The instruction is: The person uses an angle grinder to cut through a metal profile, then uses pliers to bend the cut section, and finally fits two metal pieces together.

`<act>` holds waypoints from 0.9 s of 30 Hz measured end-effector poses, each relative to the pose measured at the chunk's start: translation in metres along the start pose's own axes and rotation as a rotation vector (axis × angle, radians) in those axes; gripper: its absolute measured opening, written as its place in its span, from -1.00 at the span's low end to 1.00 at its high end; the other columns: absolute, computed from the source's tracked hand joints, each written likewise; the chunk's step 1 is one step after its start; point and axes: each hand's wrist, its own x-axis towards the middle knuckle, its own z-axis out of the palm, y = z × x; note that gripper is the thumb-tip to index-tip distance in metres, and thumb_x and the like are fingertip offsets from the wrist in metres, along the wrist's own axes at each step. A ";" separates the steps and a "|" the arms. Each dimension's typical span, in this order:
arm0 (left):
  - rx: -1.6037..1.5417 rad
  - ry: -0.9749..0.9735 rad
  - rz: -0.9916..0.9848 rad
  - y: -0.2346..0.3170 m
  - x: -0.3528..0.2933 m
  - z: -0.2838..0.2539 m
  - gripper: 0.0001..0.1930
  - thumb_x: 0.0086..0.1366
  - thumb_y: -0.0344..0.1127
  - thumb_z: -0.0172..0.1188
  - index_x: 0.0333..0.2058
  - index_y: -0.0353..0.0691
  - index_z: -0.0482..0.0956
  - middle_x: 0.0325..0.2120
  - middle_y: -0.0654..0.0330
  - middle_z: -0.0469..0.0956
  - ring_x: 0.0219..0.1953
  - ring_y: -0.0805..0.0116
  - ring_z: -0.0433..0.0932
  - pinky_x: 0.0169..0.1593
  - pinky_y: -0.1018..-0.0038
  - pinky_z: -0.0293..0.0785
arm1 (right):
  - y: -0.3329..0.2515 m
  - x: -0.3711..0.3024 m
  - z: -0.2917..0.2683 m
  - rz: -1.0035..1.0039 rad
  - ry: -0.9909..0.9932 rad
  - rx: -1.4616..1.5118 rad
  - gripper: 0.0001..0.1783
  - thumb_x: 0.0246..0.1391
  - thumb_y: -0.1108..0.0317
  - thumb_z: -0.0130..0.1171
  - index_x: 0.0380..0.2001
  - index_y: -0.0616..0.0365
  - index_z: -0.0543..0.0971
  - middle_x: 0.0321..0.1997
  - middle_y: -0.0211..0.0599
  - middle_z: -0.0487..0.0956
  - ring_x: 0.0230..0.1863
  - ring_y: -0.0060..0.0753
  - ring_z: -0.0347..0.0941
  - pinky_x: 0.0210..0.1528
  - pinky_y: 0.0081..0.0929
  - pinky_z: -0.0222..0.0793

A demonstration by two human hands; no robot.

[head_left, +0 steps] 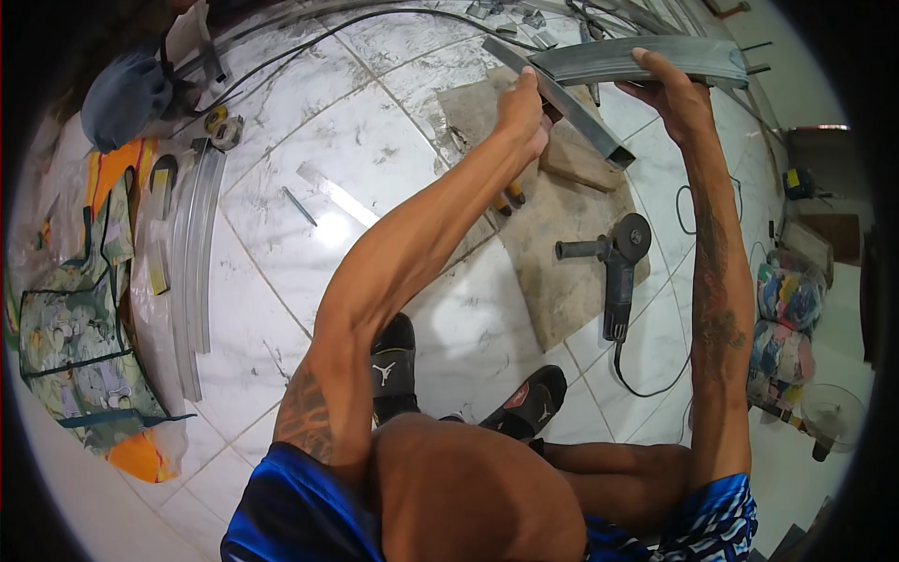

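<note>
In front of me two grey metal profiles meet at an angle. My left hand [526, 120] is closed round the shorter square tube [585, 124], which slants down to the right with its open end facing me. My right hand [676, 98] grips the wider metal channel [571, 64], with fingers over its top and underside. The channel's left end touches or overlaps the tube near my left thumb. Under my hands lie a worn board [552, 300] and a wooden block [585, 166]. An angle grinder [618, 281] rests partly on the board, its disc pointing away from me.
A steel ruler [335, 194] and a thin dark pen-like stick [300, 206] lie on the tiles. Long metal profiles [194, 281] and a patterned bag [75, 328] are at left, near a tape measure [227, 133]. The grinder's cord [646, 391] loops at right. Metal offcuts [534, 19] lie ahead.
</note>
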 end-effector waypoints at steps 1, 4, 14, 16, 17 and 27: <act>0.005 -0.037 0.008 0.003 -0.004 0.002 -0.73 0.51 -0.17 -0.06 -0.09 -0.27 0.43 -0.19 0.14 0.51 -0.20 0.25 0.53 -0.06 0.28 0.59 | -0.004 -0.002 -0.003 -0.014 -0.020 0.005 -0.52 0.09 0.31 0.29 -0.05 0.48 0.44 -0.10 -0.01 0.55 -0.07 -0.13 0.57 0.07 -0.24 0.61; 0.025 -0.136 0.049 0.010 -0.018 0.011 -0.76 0.50 -0.21 -0.06 -0.10 -0.27 0.43 -0.19 0.13 0.51 -0.18 0.23 0.52 -0.01 0.28 0.55 | -0.014 -0.002 -0.014 -0.014 -0.036 0.046 -0.52 0.11 0.31 0.27 -0.03 0.48 0.43 -0.04 0.03 0.53 0.00 -0.10 0.54 0.13 -0.20 0.57; 0.088 -0.301 0.190 0.033 -0.058 0.026 -0.73 0.51 -0.20 -0.07 -0.02 -0.27 0.41 -0.16 0.15 0.49 -0.10 0.29 0.50 0.08 0.33 0.47 | -0.044 -0.011 -0.016 -0.114 -0.150 0.059 -0.55 0.19 0.27 0.20 -0.02 0.47 0.46 -0.02 0.06 0.55 0.04 -0.10 0.53 0.14 -0.18 0.55; 0.070 -0.317 0.210 0.035 -0.062 0.031 -0.72 0.51 -0.20 -0.07 0.01 -0.27 0.40 -0.14 0.15 0.49 -0.08 0.31 0.49 0.09 0.34 0.46 | -0.051 -0.013 -0.015 -0.130 -0.156 0.065 -0.56 0.19 0.26 0.20 -0.03 0.45 0.47 -0.05 0.03 0.57 0.02 -0.12 0.55 0.13 -0.18 0.56; 0.062 -0.323 0.221 0.035 -0.063 0.032 -0.71 0.51 -0.20 -0.06 0.02 -0.27 0.40 -0.13 0.16 0.48 -0.07 0.31 0.49 0.10 0.34 0.46 | -0.054 -0.014 -0.014 -0.139 -0.161 0.069 -0.56 0.19 0.26 0.20 -0.03 0.45 0.48 -0.05 0.03 0.58 0.01 -0.12 0.56 0.12 -0.18 0.57; 0.058 -0.384 0.305 0.041 -0.072 0.034 -0.63 0.47 -0.14 0.03 0.09 -0.27 0.37 -0.07 0.18 0.47 -0.01 0.31 0.48 0.18 0.34 0.40 | -0.066 -0.017 -0.007 -0.156 -0.157 0.152 -0.59 0.18 0.27 0.21 -0.04 0.40 0.50 -0.07 0.01 0.59 -0.01 -0.15 0.57 0.11 -0.15 0.56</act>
